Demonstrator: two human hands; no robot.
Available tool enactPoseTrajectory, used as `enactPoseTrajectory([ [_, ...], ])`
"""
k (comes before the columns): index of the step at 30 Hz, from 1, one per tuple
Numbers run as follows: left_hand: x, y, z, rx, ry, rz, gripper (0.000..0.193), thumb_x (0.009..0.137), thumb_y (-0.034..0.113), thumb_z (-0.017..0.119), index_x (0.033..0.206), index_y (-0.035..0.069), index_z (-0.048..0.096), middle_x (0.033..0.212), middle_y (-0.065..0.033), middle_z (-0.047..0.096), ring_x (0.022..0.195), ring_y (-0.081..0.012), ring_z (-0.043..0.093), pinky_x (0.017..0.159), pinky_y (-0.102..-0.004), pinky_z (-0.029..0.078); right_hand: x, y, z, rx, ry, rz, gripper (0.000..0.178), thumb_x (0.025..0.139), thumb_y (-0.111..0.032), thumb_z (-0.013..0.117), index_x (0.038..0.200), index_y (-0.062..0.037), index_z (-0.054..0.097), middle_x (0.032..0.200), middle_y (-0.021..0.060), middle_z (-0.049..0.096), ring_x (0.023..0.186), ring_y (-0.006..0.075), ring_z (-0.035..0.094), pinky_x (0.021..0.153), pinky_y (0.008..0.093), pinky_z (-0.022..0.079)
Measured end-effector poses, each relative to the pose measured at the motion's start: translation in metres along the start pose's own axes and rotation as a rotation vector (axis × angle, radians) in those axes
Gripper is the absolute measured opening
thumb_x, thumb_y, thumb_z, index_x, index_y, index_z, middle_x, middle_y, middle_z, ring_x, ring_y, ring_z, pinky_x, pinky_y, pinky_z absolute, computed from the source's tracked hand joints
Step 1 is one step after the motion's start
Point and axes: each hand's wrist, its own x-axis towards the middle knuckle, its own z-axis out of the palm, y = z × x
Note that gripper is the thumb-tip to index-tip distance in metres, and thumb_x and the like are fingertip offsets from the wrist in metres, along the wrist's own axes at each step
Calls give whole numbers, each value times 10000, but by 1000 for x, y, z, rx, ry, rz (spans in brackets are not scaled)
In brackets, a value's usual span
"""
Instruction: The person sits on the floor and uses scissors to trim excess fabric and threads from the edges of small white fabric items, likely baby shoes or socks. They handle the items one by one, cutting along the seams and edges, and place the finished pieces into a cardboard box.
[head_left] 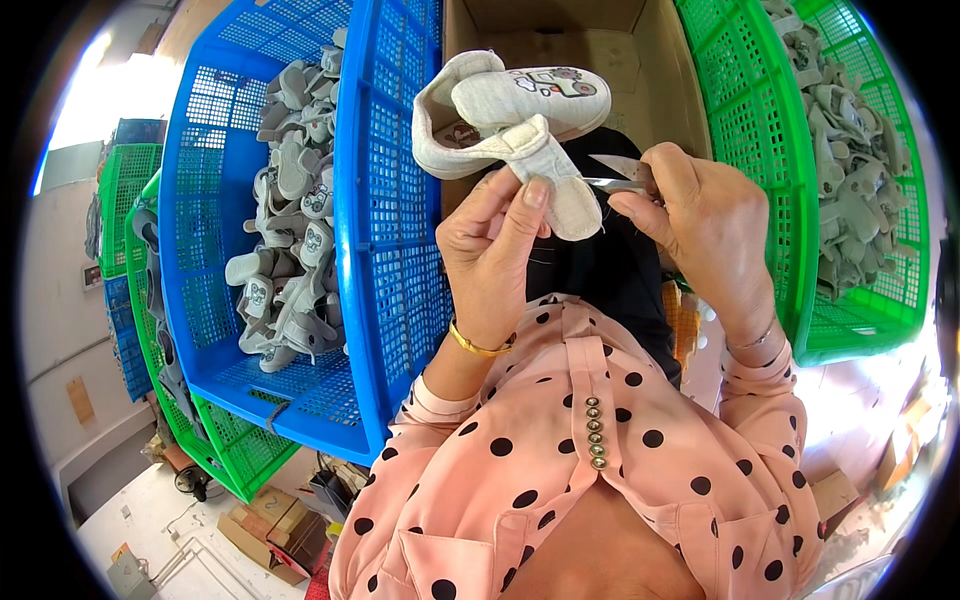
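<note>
The left hand (pixel 490 240) pinched the strap (pixel 573 205) of a grey fabric shoe (pixel 530 95) between thumb and fingers; the right hand (pixel 710 210) gripped scissors (pixel 626 168), blades parted beside it.

Grey shoe (pixel 524 140), open scissors (pixel 628 168) — in separate hands (pixel 487 250).

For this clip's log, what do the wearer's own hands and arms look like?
Both hands are ungloved. The left hand has a gold-coloured bangle at the wrist; the right hand has a thin bracelet. The left sleeve and right sleeve are pink with black polka dots.
</note>
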Motion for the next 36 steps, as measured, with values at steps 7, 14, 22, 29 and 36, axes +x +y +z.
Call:
enactPoseTrajectory([
  [7, -1, 1, 3, 18, 22, -3, 293, 949, 109, 638, 1189, -60, 643, 924, -50, 676, 738, -71, 535, 640, -233, 438, 2, 2, -2, -62, -6, -50, 451, 804, -497, 688, 703, -127, 450, 509, 36, 464, 459, 224, 531, 426, 319, 410],
  [14, -1, -2, 0, 17, -12, 40, 268, 929, 57, 656, 1183, -28, 661, 986, -43, 675, 776, -47, 557, 644, -185, 462, 4, 0, -4, -55, -22, -82, 450, 794, -480, 705, 689, -130, 443, 504, 35, 455, 465, 218, 547, 426, 318, 410],
  [22, -1, -2, 3, -41, -7, 15, 260, 928, 59, 658, 1171, -32, 665, 974, -62, 693, 762, -57, 583, 645, -192, 488, 3, -3, -7, -88, -66, -67, 447, 793, -464, 715, 684, -130, 438, 508, 33, 459, 474, 208, 561, 432, 313, 414],
  [29, -3, 2, 6, -98, -15, -39, 282, 953, 63, 611, 1204, -64, 628, 1044, -109, 694, 872, -118, 642, 765, -245, 528, 6, -4, -11, -145, -68, -102, 423, 790, -432, 723, 683, -132, 444, 529, 19, 479, 488, 186, 569, 448, 301, 418],
  [36, -3, 3, 10, -188, 31, -71, 273, 934, 81, 653, 1177, -44, 657, 993, -79, 705, 834, -84, 619, 733, -225, 516, 5, -2, -8, -162, -71, -138, 421, 793, -435, 719, 677, -138, 445, 515, 5, 471, 486, 170, 565, 453, 290, 416],
])
